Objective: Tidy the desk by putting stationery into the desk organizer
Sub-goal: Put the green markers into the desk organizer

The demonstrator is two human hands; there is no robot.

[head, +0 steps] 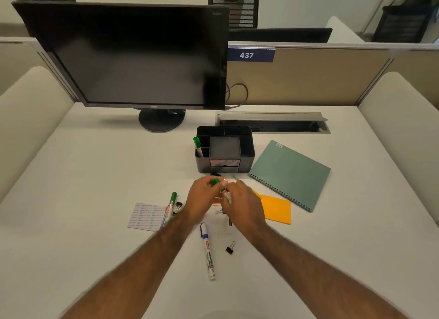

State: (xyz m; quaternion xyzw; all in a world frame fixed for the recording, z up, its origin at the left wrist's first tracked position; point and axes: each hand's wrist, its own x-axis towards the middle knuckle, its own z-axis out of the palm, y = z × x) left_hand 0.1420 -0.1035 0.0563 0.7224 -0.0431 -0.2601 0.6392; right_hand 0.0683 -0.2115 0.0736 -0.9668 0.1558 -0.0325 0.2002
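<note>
head view: one green marker (197, 147) stands in the desk organizer (225, 150). both hands (206, 197) hold a second green marker (221, 188) just before it. another green marker (171, 205), blue marker (208, 251), clips and sticky notes (276, 209) remain on the worktop (95, 176); barely begun, i judge.

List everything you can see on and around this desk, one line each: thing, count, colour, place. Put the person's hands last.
monitor: 1, black, back left
desk organizer: 1, black, centre
markers: 4; green in organizer, green on label sheet, green in hands, blue at front
binder clips: 3 visible, black;
notebook: 1, green, right
sticky notes: orange, beside notebook
label sheet: 1, white, left
left hand, right hand: together, holding marker
</note>
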